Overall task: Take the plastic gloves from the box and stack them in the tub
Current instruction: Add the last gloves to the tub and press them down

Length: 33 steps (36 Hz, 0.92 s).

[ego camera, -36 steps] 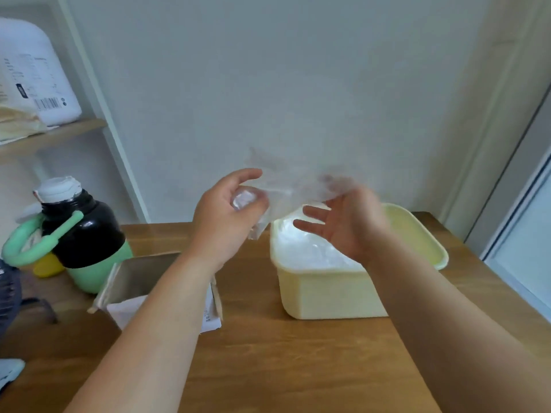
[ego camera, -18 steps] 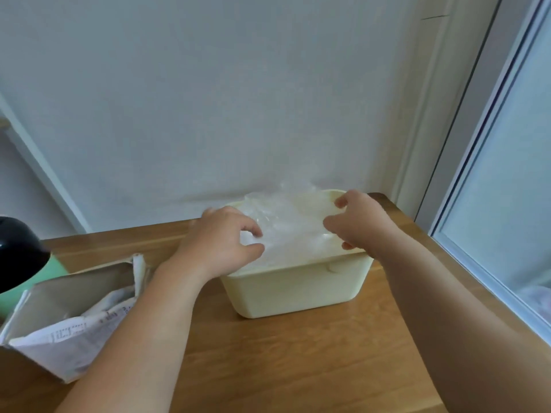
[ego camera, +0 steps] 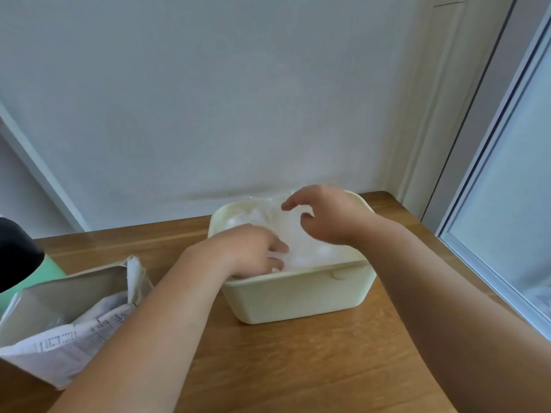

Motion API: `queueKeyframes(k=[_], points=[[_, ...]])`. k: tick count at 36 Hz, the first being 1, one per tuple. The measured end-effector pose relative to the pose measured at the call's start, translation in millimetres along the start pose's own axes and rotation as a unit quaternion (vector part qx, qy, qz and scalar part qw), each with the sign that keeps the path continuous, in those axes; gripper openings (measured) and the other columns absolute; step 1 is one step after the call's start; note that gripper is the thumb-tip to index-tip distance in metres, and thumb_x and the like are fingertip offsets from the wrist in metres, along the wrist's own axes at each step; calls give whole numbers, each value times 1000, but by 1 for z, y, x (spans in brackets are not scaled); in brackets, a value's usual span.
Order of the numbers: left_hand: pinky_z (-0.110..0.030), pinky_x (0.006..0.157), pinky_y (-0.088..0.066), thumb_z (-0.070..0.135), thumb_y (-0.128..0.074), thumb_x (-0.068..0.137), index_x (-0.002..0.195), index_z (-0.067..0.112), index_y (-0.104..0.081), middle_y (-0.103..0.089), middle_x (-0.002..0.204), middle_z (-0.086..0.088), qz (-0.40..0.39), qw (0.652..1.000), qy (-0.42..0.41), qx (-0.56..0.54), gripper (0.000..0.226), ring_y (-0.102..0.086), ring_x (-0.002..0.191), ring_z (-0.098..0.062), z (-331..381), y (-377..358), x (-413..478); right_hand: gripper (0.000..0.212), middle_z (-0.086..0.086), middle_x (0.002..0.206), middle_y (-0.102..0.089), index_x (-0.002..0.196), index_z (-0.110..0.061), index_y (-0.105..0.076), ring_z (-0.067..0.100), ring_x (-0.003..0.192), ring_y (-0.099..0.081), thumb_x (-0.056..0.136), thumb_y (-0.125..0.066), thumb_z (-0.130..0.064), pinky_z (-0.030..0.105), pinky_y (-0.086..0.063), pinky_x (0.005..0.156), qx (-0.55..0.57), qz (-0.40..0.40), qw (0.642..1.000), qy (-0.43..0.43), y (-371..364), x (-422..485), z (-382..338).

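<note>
Clear plastic gloves [ego camera: 301, 248] fill the pale-yellow rectangular tub [ego camera: 298, 296]. The left hand [ego camera: 250, 253] presses them flat-fingered. At 1 o'clock, the right hand [ego camera: 328, 217] has curled fingers, grip indeterminate.

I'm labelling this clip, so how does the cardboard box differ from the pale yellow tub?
The pale yellow tub is smooth, rounded plastic standing upright; the cardboard box is torn open, crumpled and tilted. The left hand rests on the plastic gloves in the tub and the right hand hovers over it; no hand touches the box. Both sit open on the wooden table.
</note>
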<state>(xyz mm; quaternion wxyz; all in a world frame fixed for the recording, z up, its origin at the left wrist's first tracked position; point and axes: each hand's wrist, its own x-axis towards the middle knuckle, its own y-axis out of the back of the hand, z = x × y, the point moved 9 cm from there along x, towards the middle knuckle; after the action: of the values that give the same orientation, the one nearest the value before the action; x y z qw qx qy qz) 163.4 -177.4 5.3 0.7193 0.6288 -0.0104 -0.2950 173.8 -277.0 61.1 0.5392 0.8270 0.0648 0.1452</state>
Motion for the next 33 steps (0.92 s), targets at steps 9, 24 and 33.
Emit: queueKeyframes(k=[9, 24, 33], points=[[-30, 102, -37, 1, -39, 94, 133, 44, -50, -32, 153, 10, -74, 996, -51, 5, 59, -36, 136, -17, 3, -21, 19, 87, -5, 160, 4, 150, -37, -7, 27, 145, -15, 82, -57, -58, 44, -23, 113, -98, -340, 926, -132, -69, -23, 41], [-36, 106, -36, 61, -53, 87, 123, 38, -60, -52, 137, 14, 185, 981, 36, -39, 44, -46, 127, -13, -33, 37, -21, 50, -2, 148, -39, 139, -19, -45, 19, 134, -37, 95, -45, -42, 31, -28, 109, -89, -160, 975, -127, -18, -13, 27], [-23, 78, -40, 30, -52, 97, 106, 28, -70, -63, 100, 16, 328, 933, 70, -131, 20, -54, 94, -5, -87, 52, -104, 26, -9, 99, -64, 114, -18, -65, 5, 87, -54, 92, -53, -23, 15, -35, 72, 139, 92, 986, 9, 2, -9, -73]])
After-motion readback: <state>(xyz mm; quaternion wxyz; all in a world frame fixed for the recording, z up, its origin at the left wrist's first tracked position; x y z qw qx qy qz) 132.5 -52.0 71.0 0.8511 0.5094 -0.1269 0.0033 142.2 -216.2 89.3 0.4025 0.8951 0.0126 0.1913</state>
